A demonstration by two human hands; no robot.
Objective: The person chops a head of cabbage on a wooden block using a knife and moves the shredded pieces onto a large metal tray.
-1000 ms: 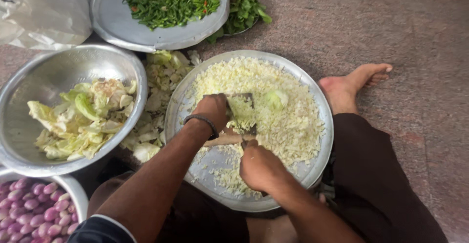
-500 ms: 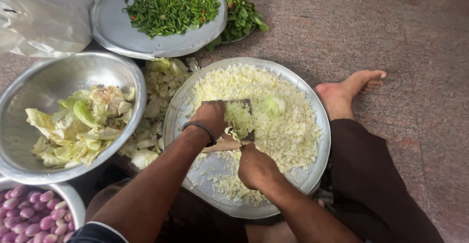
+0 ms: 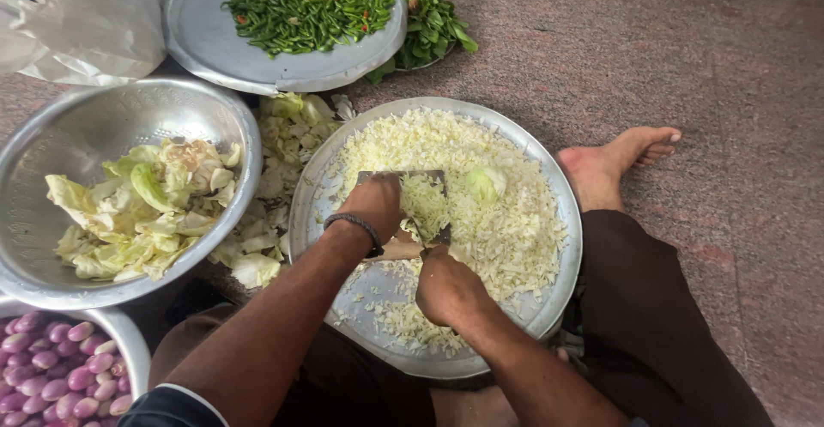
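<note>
A flat rectangular steel blade (image 3: 425, 206), heaped with pale shredded cabbage, lies at the middle of a wide round metal tray (image 3: 339, 302) on the speckled stone floor (image 3: 687, 41). The left hand (image 3: 373, 206) presses on the blade's left edge, fingers together; the right hand (image 3: 448, 288) has its fingers curled shut around the handle at the near end. A chunk of cabbage (image 3: 486, 181) sits just right of the blade. Loose leaves (image 3: 270, 195) lie off the tray's left edge, beside a steel bowl (image 3: 112, 122) of torn leaves. Chopped green beans (image 3: 309, 2) fill a plate beyond; purple shallots (image 3: 51, 375) sit near-left.
</note>
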